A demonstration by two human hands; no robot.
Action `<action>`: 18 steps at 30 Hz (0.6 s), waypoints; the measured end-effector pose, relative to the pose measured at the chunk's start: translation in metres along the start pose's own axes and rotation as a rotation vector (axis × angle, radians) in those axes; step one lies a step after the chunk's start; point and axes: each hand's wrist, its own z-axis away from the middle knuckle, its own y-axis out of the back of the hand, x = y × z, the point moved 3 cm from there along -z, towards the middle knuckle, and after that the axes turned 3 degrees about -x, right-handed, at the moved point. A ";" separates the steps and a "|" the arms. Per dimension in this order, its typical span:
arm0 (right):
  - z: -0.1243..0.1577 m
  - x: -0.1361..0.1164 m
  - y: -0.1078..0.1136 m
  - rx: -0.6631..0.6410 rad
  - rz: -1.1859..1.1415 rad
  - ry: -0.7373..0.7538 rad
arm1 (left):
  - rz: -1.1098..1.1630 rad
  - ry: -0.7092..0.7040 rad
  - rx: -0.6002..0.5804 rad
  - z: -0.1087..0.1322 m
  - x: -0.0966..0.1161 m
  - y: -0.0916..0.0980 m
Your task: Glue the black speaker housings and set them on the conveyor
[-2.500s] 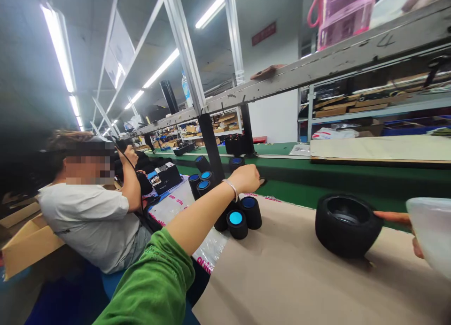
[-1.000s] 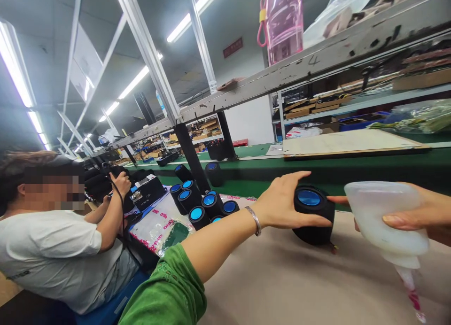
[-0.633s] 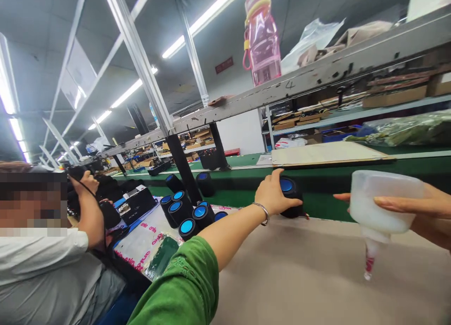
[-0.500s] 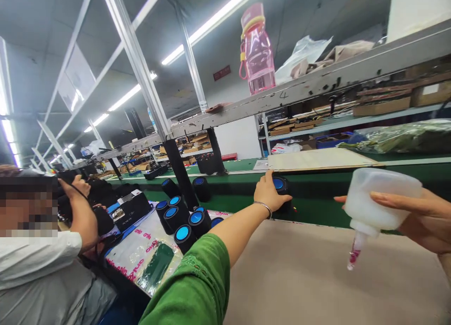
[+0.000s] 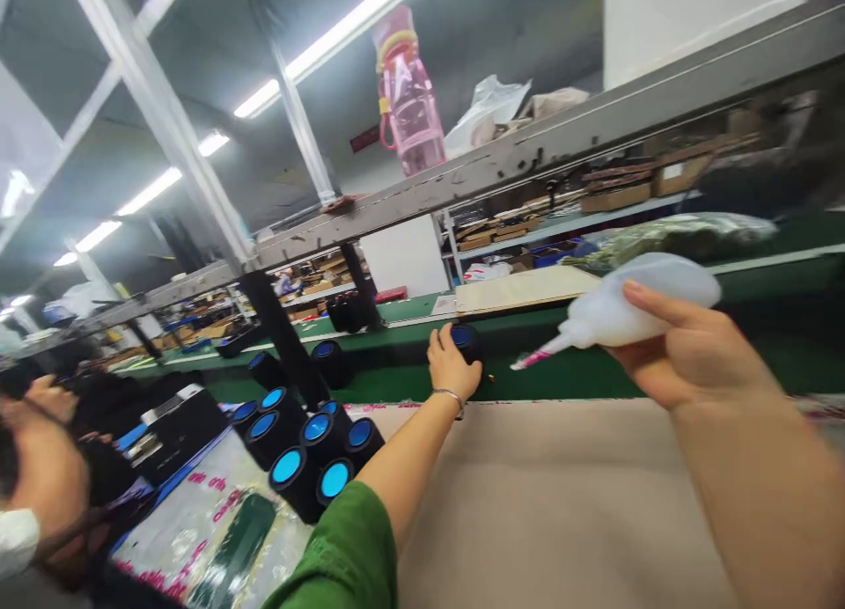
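One speaker (image 5: 466, 341) past table edge (image 5: 561, 401)

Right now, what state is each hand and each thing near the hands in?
left hand: stretched out, resting on the black speaker
black speaker: on the green conveyor belt, blue face up
right hand: gripping the squeeze bottle
squeeze bottle: tilted, nozzle pointing left
blue-capped speakers: clustered upright at the bench's left
pink water bottle: standing on the upper shelf

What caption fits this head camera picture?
Left hand grips a black speaker on the green belt; right hand holds a squeeze bottle.
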 end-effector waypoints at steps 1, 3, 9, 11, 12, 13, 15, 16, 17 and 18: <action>0.005 -0.002 -0.004 0.003 -0.049 0.004 | 0.014 -0.003 0.033 0.004 0.003 0.002; 0.013 -0.007 -0.011 -0.007 -0.137 0.038 | 0.061 -0.033 0.096 0.015 0.014 0.004; 0.036 -0.016 -0.019 -0.148 -0.271 0.151 | 0.299 -0.215 0.037 0.078 0.056 -0.026; 0.040 -0.017 -0.018 -0.182 -0.269 0.181 | 0.375 -0.257 -0.036 0.099 0.063 -0.043; 0.041 -0.018 -0.018 -0.198 -0.259 0.201 | 0.406 -0.278 -0.075 0.107 0.065 -0.051; 0.042 -0.019 -0.018 -0.215 -0.247 0.227 | 0.432 -0.297 -0.110 0.113 0.065 -0.057; 0.043 -0.021 -0.017 -0.249 -0.221 0.289 | 0.470 -0.331 -0.163 0.119 0.063 -0.066; 0.043 -0.023 -0.016 -0.257 -0.212 0.318 | 0.484 -0.345 -0.182 0.119 0.060 -0.068; 0.044 -0.026 -0.014 -0.255 -0.208 0.339 | 0.495 -0.355 -0.199 0.117 0.057 -0.069; 0.044 -0.029 -0.010 -0.238 -0.210 0.353 | 0.505 -0.367 -0.218 0.115 0.055 -0.071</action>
